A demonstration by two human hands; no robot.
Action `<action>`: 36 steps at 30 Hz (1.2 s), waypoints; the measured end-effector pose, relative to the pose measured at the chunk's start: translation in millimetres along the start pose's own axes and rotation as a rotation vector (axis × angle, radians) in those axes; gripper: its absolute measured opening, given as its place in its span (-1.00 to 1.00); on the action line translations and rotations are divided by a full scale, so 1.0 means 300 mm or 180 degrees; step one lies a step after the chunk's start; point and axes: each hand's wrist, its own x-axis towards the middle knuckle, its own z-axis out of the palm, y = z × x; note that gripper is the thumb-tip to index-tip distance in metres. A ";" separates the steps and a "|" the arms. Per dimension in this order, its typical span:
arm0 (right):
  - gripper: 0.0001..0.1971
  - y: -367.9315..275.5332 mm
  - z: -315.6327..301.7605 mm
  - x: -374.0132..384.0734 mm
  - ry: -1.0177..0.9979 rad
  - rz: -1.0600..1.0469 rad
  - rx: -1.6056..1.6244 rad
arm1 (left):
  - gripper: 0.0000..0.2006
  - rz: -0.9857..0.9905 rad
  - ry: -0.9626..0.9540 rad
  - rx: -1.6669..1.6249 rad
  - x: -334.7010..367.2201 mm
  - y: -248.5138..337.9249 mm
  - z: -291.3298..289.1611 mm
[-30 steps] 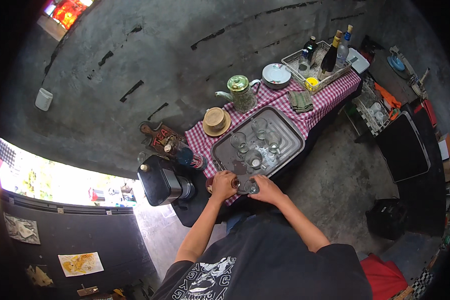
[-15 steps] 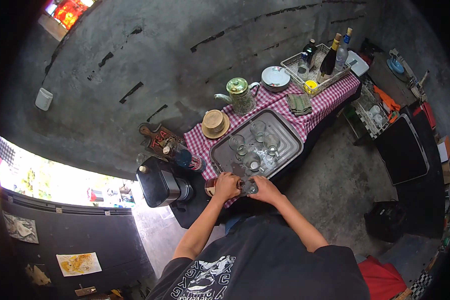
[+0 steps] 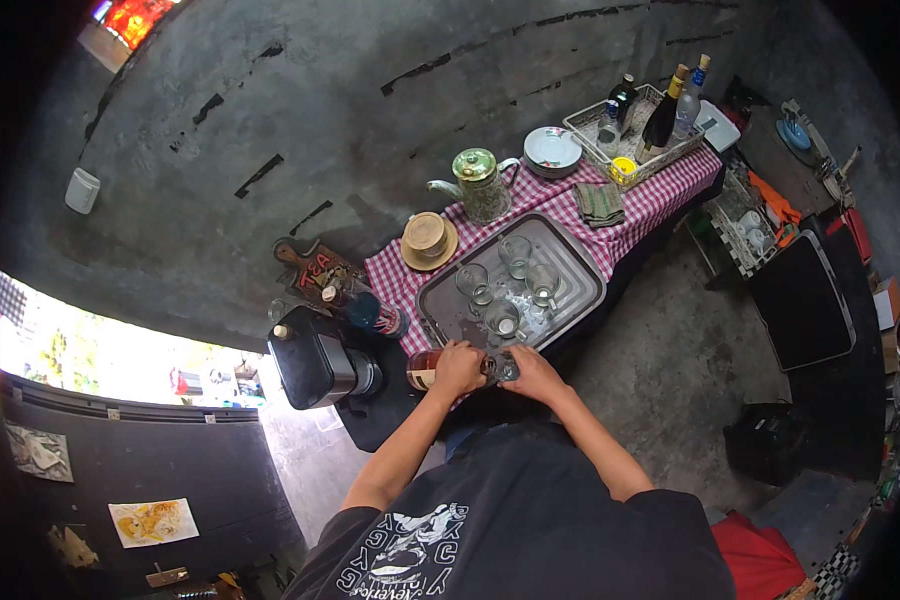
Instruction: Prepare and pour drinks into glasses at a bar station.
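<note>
My left hand point(image 3: 458, 370) is wrapped round a bottle point(image 3: 423, 369) of reddish-brown liquid with a pale label. The bottle lies nearly level, its neck towards the right. In my right hand point(image 3: 533, 377) is a small clear glass point(image 3: 503, 369), held against or just beside the bottle's mouth; whether they touch I cannot tell. Both hands are at the near edge of a grey tray point(image 3: 432, 308). Several clear glass mugs stand on it, among them a front mug point(image 3: 503, 319) and a right mug point(image 3: 542, 284). The tray's surface looks wet.
A checked cloth point(image 3: 660, 200) covers the table. Behind the tray stand a green teapot point(image 3: 481, 188), a straw-coloured hat-shaped item point(image 3: 428, 240) and stacked plates point(image 3: 552, 148). A wire basket point(image 3: 602, 160) holds bottles at the far right. Left are a blue bottle point(image 3: 375, 312) and a black appliance point(image 3: 308, 360).
The bottle has tipped closer to level, and more of its body shows left of my left hand. My right hand keeps the glass at its mouth, shifted slightly right.
</note>
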 end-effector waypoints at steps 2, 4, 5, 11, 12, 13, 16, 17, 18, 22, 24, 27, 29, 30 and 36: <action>-0.34 0.001 0.001 -0.005 0.0000 0.0014 -0.0021 | -0.80 0.0005 0.0021 0.0038 0.002 0.006 0.004; -0.33 0.001 -0.001 -0.007 -0.0004 0.0022 -0.0042 | -0.80 0.0004 0.0044 0.0077 0.002 0.010 0.011; -0.33 0.003 -0.002 -0.005 -0.0051 0.0022 -0.0036 | -0.80 -0.0002 0.0031 0.0107 0.003 0.010 0.017; -0.31 0.014 0.003 -0.013 -0.0090 0.0112 -0.0035 | -0.79 0.0002 -0.0037 0.0176 0.010 0.013 0.036; -0.31 0.017 0.005 -0.015 -0.0093 0.0127 -0.0021 | -0.78 -0.0014 -0.0091 0.0193 0.012 0.015 0.037; -0.31 0.021 0.007 -0.016 -0.0106 0.0129 -0.0026 | -0.78 -0.0023 -0.0090 0.0182 0.013 0.017 0.037; -0.32 0.029 0.012 -0.017 -0.0092 0.0108 -0.0004 | -0.76 -0.0037 -0.0130 0.0233 0.013 0.016 0.040; -0.32 0.035 0.015 -0.016 -0.0044 0.0121 0.0054 | -0.75 -0.0047 -0.0189 0.0264 0.015 0.018 0.041; -0.33 0.041 0.018 -0.015 0.0004 0.0133 0.0112 | -0.75 -0.0057 -0.0249 0.0296 0.016 0.019 0.041; -0.33 0.055 0.025 -0.006 -0.0076 0.0261 0.0079 | -0.74 -0.0096 -0.0268 0.0312 0.017 0.018 0.050; -0.33 0.060 0.026 0.000 -0.0107 0.0231 0.0064 | -0.74 -0.0124 -0.0289 0.0334 0.020 0.018 0.053; -0.32 0.063 0.026 0.000 -0.0136 0.0244 0.0004 | -0.73 -0.0167 -0.0319 0.0369 0.025 0.021 0.055; -0.32 0.063 0.028 0.005 -0.0137 0.0229 -0.0021 | -0.73 -0.0184 -0.0333 0.0360 0.027 0.023 0.053; -0.32 0.064 0.028 0.007 -0.0132 0.0217 -0.0041 | -0.73 -0.0195 -0.0351 0.0355 0.028 0.023 0.052; -0.31 0.068 0.020 0.017 -0.0224 0.0201 -0.0157 | -0.74 -0.0255 -0.0317 0.0352 0.034 0.021 0.057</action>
